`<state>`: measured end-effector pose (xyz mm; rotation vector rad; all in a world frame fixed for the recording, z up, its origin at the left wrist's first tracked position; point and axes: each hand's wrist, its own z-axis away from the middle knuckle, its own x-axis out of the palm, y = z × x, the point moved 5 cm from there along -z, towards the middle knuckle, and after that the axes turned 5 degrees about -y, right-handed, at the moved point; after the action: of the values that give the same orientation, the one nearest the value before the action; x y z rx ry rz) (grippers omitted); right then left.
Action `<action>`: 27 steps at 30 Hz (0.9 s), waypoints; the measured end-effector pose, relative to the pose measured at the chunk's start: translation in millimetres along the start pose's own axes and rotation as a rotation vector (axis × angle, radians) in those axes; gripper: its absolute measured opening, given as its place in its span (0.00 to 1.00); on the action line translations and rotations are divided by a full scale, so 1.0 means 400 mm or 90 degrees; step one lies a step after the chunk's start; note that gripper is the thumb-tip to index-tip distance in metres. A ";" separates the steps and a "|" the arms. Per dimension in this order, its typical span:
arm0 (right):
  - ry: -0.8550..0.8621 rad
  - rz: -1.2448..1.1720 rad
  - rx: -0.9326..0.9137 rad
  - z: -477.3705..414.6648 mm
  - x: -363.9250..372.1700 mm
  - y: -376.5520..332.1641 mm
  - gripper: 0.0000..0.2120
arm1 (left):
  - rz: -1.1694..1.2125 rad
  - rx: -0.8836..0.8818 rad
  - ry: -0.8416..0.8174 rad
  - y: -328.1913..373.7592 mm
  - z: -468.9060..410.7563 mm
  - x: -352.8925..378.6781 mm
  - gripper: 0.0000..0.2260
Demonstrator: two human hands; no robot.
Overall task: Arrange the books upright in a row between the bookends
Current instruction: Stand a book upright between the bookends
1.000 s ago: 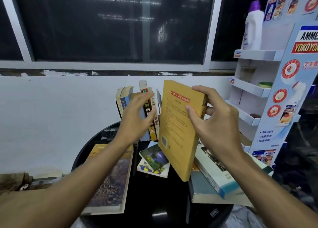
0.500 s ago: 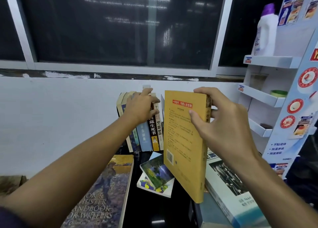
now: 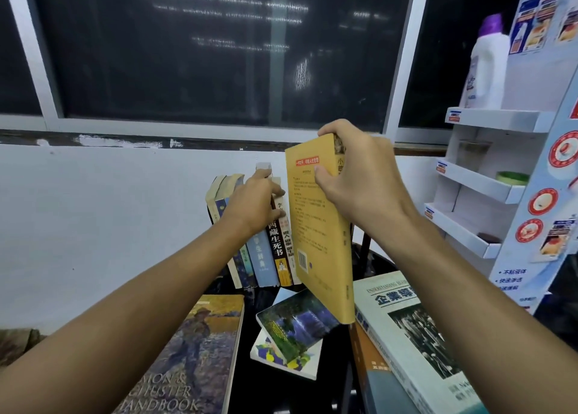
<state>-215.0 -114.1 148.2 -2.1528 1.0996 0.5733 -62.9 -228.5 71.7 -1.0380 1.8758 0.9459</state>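
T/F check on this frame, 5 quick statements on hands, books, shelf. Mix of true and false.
1. The right hand grips the yellow book near its top end. True.
2. The yellow book stands in the row. False: it is held tilted beside the row of upright books, not set in.
3. The left hand touches the row near the books' tops. True.
4. The purple-capped bottle lies on the table. False: it stands on the top shelf of the display rack.
5. The painted-cover book stands upright. False: it lies flat on the table.
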 end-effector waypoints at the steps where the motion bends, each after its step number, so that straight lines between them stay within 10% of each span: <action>1: -0.004 0.004 0.002 -0.010 0.011 -0.002 0.20 | 0.000 0.002 0.004 -0.002 0.002 -0.001 0.23; 27: -0.039 0.010 0.017 -0.137 0.146 -0.004 0.19 | 0.004 0.014 0.047 -0.011 0.008 0.023 0.17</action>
<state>-176.4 -184.4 150.2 -2.0921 1.0871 0.6241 -61.5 -230.1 61.4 -1.0671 1.9472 0.9001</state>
